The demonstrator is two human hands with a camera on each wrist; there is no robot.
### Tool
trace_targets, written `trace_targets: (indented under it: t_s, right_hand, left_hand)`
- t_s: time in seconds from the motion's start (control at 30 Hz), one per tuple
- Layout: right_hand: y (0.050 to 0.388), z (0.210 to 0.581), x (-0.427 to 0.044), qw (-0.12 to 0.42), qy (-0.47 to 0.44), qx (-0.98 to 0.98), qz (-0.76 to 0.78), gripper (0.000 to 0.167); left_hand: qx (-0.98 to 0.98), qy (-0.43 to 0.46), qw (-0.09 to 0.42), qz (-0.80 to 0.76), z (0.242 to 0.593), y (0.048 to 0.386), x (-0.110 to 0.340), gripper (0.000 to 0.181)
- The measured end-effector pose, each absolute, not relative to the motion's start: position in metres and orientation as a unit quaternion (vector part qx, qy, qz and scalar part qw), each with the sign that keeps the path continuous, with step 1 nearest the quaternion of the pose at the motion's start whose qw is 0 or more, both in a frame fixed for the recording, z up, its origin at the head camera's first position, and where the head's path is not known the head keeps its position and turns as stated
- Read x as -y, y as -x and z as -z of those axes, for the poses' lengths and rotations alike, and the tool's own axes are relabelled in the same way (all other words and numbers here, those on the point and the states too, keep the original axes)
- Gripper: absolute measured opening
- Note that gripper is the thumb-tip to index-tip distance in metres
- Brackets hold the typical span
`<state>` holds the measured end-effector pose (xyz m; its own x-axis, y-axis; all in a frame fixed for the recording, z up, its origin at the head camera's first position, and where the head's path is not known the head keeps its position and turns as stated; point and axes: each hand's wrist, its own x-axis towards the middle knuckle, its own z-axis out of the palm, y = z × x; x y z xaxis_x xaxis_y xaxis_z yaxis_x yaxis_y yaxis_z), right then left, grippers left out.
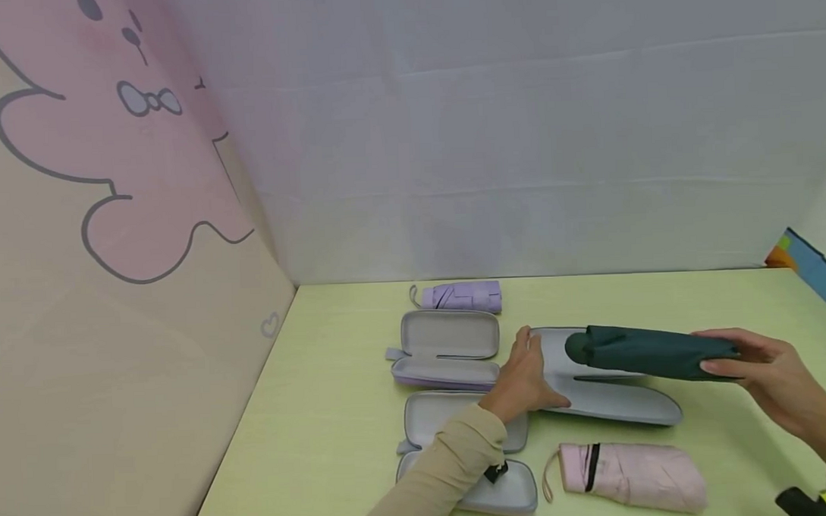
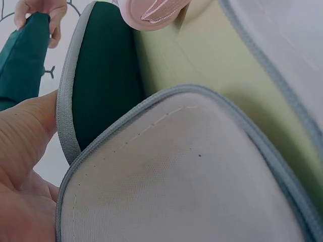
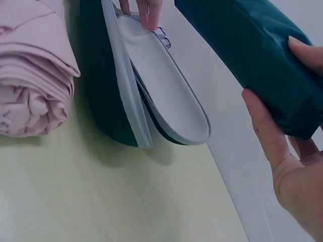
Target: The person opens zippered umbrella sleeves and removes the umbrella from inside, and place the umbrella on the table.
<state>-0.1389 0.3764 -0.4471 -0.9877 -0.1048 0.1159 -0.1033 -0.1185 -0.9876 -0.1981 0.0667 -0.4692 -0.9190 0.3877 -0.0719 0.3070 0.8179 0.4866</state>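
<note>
My right hand (image 1: pixel 775 370) grips one end of a folded dark green umbrella (image 1: pixel 651 352), thumb on one side and fingers on the other. The umbrella hovers nearly level above an unzipped green umbrella case (image 1: pixel 616 403) with a pale grey lining. My left hand (image 1: pixel 526 379) holds the left end of that case, fingers at the back half and thumb at the front half. In the left wrist view the thumb (image 2: pixel 38 121) lies against the zip edge. The right wrist view shows the open case (image 3: pixel 166 85) beside the raised umbrella (image 3: pixel 262 55).
A folded pink umbrella (image 1: pixel 635 474) lies in front of the green case. Two more cases lie open at left, a purple one (image 1: pixel 450 334) and a grey-lined one (image 1: pixel 432 420) partly behind my left sleeve. A folded purple umbrella (image 1: pixel 462 296) lies near the back wall.
</note>
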Motion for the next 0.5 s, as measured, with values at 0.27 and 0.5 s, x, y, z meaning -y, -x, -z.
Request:
trace_targets:
  t_s: [0.27, 0.5]
  right_hand:
    - [0.132, 0.448, -0.4, -0.032, 0.047, -0.676, 0.735, 0.044]
    - [0.128, 0.461, -0.426, -0.057, 0.004, -0.706, 0.705, 0.043]
  left_hand:
    - [-0.954, -0.175, 0.078, -0.228, 0.47, 0.199, -0.067, 0.106]
    - [-0.954, -0.171, 0.082, -0.234, 0.47, 0.199, -0.065, 0.106]
